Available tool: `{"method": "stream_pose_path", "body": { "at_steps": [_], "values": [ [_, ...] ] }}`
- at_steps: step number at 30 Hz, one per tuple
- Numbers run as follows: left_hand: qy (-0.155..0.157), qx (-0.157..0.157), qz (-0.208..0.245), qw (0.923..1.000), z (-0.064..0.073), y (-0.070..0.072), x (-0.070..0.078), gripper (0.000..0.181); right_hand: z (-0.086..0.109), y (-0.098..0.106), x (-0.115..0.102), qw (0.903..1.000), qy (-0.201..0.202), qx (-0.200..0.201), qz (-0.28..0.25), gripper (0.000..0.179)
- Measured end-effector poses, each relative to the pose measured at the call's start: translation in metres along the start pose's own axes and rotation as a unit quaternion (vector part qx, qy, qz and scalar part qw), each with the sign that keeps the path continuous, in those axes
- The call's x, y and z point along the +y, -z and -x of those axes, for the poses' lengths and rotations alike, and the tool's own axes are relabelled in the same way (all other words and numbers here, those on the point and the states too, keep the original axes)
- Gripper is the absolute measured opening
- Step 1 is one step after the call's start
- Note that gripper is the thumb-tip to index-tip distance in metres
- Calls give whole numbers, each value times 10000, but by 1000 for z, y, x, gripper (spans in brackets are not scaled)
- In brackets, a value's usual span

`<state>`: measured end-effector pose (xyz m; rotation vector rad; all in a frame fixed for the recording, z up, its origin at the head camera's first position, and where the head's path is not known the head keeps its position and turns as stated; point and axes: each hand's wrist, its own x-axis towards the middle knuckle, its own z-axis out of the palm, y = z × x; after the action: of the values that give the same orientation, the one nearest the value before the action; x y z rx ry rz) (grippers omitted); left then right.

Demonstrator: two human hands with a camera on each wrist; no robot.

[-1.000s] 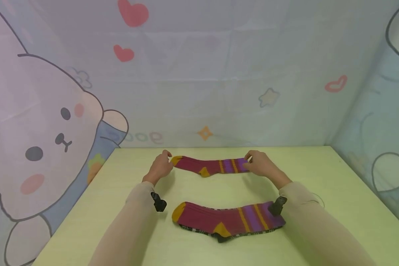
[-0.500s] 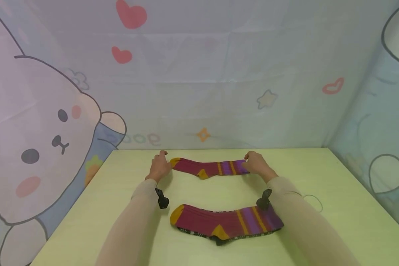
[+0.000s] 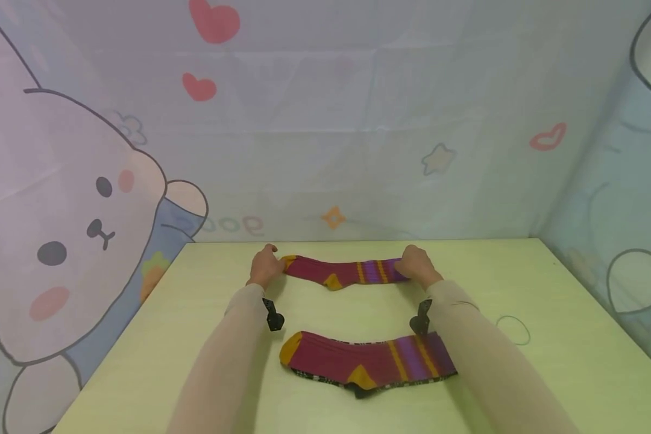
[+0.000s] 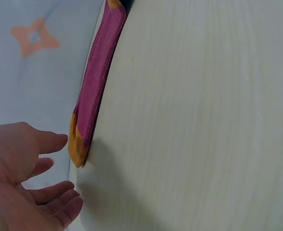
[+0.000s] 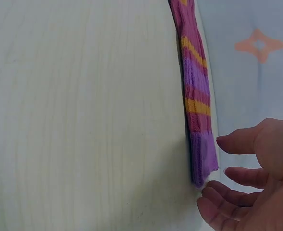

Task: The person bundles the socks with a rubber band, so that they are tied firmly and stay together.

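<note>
A maroon sock (image 3: 314, 269) with mustard toe and heel and a purple-striped cuff lies flat along the table's far edge. My left hand (image 3: 266, 267) is at its toe end; in the left wrist view, the loosely bent fingers (image 4: 57, 202) stand just off the mustard toe (image 4: 77, 149), pinching nothing. At the purple cuff (image 5: 203, 159) is my right hand (image 3: 416, 265), its thumb and fingers spread beside the knit. Nearer to me lies a matching sock (image 3: 342, 358) on top of a black-and-white patterned sock (image 3: 325, 378), whose edge peeks out below.
The pale yellow table (image 3: 325, 313) ends at a printed cloth backdrop (image 3: 325, 120). To the right of my right forearm lies a thin loop (image 3: 528, 337). A small black camera (image 3: 273, 315) sits on my left wrist, another (image 3: 422, 316) on the right.
Both forearms have drawn inward, and the hands have come slightly closer to the far sock's ends. Neither sock has visibly moved on the table. More of the thin loop shows.
</note>
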<state>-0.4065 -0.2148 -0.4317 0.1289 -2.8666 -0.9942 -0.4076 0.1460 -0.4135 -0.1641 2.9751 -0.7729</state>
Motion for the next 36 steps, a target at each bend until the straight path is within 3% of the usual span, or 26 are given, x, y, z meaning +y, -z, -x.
{"method": "stream_pose_path", "body": {
  "at_steps": [3,7,15,17,20,25,30,36],
  "values": [
    [101,-16,154,9998,-1,-2,2,50,1,0,0,10000,-70,67,21,17],
    [176,-13,361,9992,-2,-3,6,51,0,-2,-1,9997,-149,150,-97,24],
    [149,150,651,9977,5,-7,3,50,2,-12,5,9985,160,427,-295,40],
    [81,216,718,9972,6,-9,1,50,3,-16,6,9980,179,476,-363,35],
    [-108,289,822,9961,3,-9,0,48,2,-15,6,9964,277,694,-408,11],
    [-84,85,1212,9926,-2,-10,-4,44,1,-19,11,9910,184,806,-1050,46],
    [5,-70,1601,9871,-2,-9,-7,35,-5,-23,17,9812,-46,790,-1760,39],
    [-67,-200,1917,9812,-3,-6,-7,32,-10,-25,17,9760,-38,754,-2044,33]
  ]
}}
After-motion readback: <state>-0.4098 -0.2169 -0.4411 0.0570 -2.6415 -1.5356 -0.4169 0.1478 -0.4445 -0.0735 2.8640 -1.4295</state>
